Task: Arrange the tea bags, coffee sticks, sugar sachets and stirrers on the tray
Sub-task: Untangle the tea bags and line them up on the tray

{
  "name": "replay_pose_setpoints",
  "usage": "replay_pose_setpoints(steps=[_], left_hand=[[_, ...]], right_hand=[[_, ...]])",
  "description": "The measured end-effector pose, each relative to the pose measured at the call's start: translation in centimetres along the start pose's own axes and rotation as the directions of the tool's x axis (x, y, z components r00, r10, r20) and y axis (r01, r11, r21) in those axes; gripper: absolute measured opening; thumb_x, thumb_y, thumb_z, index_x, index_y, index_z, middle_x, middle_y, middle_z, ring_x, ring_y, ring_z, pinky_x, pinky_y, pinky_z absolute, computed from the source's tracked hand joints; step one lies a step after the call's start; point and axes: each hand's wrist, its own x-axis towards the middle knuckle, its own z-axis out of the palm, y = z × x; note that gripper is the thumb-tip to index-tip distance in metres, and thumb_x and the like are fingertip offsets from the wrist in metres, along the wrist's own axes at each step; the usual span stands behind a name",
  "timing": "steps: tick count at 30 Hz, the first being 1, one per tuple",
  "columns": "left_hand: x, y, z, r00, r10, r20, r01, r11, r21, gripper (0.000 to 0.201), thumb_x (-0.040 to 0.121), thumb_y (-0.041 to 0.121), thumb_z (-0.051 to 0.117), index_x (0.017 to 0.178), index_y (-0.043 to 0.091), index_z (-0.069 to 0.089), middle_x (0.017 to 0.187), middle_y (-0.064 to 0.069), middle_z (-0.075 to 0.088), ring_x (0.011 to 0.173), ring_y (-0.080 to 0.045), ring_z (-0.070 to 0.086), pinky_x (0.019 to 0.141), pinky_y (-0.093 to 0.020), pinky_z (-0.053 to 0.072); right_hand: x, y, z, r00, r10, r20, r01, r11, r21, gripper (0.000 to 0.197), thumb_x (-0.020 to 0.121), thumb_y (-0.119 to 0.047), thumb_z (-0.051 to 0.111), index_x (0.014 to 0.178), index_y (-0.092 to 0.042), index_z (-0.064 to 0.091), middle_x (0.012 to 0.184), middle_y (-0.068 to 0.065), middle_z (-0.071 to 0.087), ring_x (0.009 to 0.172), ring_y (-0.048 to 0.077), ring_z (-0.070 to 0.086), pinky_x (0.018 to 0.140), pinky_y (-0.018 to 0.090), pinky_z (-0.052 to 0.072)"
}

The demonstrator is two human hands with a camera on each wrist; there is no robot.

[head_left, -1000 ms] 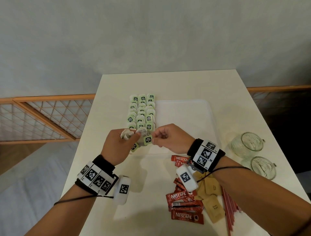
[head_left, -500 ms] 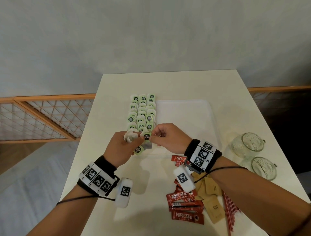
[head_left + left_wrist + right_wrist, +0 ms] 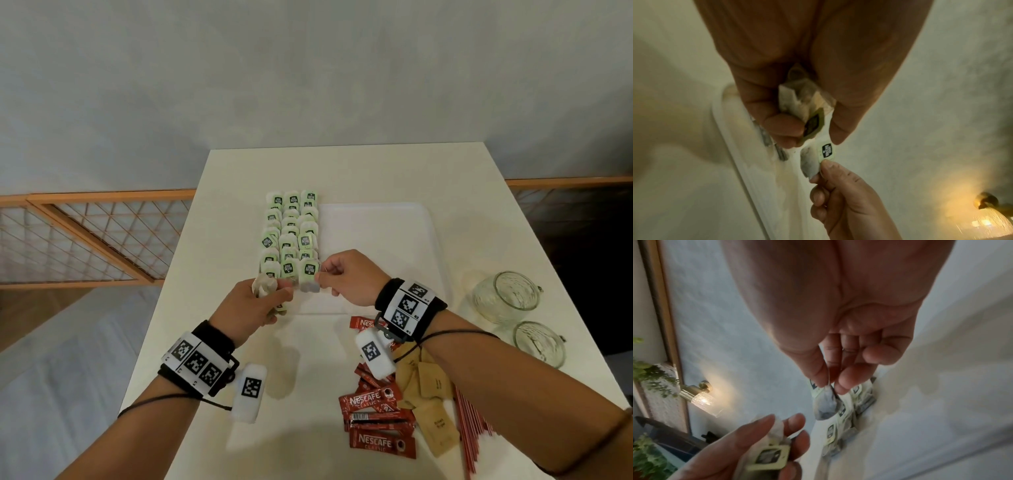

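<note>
Head view shows the right hand (image 3: 352,275) pinching one tea bag (image 3: 309,279) by its top, just above the near left corner of the white tray (image 3: 376,240). The left hand (image 3: 251,306) grips a small bunch of tea bags (image 3: 265,286) close beside it. Rows of tea bags (image 3: 291,233) fill the tray's left side. Coffee sticks (image 3: 378,425), brown sugar sachets (image 3: 433,394) and red stirrers (image 3: 471,431) lie on the surface under the right forearm, which hides part of them. Two glass cups (image 3: 517,318) stand right of the tray.
</note>
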Motion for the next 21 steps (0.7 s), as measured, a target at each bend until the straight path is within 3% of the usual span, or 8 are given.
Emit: replay_pose_setpoints(steps=[3,6,9,11,15,18,21], left_hand=[[0.4,-0.5,-0.3,0.997,-0.082,0.012,0.083,0.994,-0.073,0.016,0.092,0.005,0.066,0.102,0.015,0.074,0.093,-0.006,0.071,0.069,-0.011,0.064,0.064,-0.023,0.050],[0.7,-0.7,-0.4,0.993,-0.106,0.043,0.111,0.986,-0.123,0.022,0.091,-0.002,0.061,0.107,0.010,0.070,0.095,-0.007,0.071,0.071,-0.013,0.065,0.063,-0.022,0.050],[0.7,-0.5,-0.4,0.989,-0.125,0.081,0.139,0.969,-0.202,0.032,0.076,0.003,0.070,0.107,0.010,0.070,0.094,-0.007,0.071,0.075,-0.017,0.066,0.064,-0.024,0.053],[0.8,-0.6,-0.4,0.984,-0.143,0.107,0.165,0.957,-0.239,0.041,0.067,0.007,0.064,0.107,0.011,0.070,0.096,-0.007,0.071,0.081,-0.021,0.068,0.066,-0.025,0.055],[0.8,-0.9,-0.7,0.979,-0.150,0.138,0.185,0.940,-0.288,0.048,0.064,0.001,0.061,0.110,0.011,0.071,0.103,-0.009,0.071,0.091,-0.027,0.070,0.069,-0.030,0.059],[0.7,-1.0,-0.7,0.976,-0.144,0.162,0.188,0.935,-0.302,0.053,0.063,-0.003,0.061,0.114,0.009,0.069,0.108,-0.010,0.070,0.093,-0.028,0.070,0.070,-0.031,0.060],[0.7,-1.0,-0.8,0.973,-0.131,0.189,0.183,0.939,-0.291,0.056,0.064,-0.003,0.060,0.119,0.009,0.067,0.113,-0.013,0.069,0.093,-0.028,0.070,0.072,-0.032,0.060]], right_hand=[[1.3,0.6,0.1,0.997,0.074,0.011,-0.073,0.995,-0.070,0.024,0.094,-0.026,0.066,0.081,-0.006,0.071,0.078,0.015,0.073,0.062,0.015,0.063,0.063,0.027,0.051],[2.1,0.7,0.7,0.990,0.140,0.030,-0.136,0.986,-0.099,0.024,0.092,-0.023,0.066,0.073,-0.008,0.071,0.061,0.002,0.065,0.055,0.013,0.058,0.057,0.022,0.046],[2.7,0.5,1.3,0.983,0.182,0.007,-0.180,0.974,-0.135,0.024,0.087,-0.020,0.067,0.064,-0.013,0.071,0.060,0.000,0.065,0.055,0.014,0.058,0.060,0.025,0.049],[3.1,0.4,1.5,0.976,0.218,-0.016,-0.217,0.963,-0.158,0.024,0.085,-0.018,0.066,0.062,-0.014,0.071,0.066,0.001,0.072,0.058,0.015,0.060,0.064,0.028,0.054],[3.4,0.1,1.7,0.968,0.247,-0.037,-0.250,0.951,-0.183,0.021,0.086,-0.017,0.062,0.069,-0.010,0.073,0.073,0.004,0.077,0.067,0.017,0.066,0.068,0.029,0.056],[3.4,0.0,1.7,0.966,0.254,-0.039,-0.257,0.947,-0.191,0.025,0.088,-0.021,0.060,0.080,-0.004,0.076,0.069,0.002,0.075,0.070,0.019,0.070,0.063,0.027,0.055],[3.0,-0.2,1.5,0.981,0.182,-0.065,-0.192,0.956,-0.219,0.030,0.090,-0.026,0.061,0.086,0.001,0.074,0.078,0.013,0.075,0.075,0.026,0.070,0.068,0.034,0.056]])
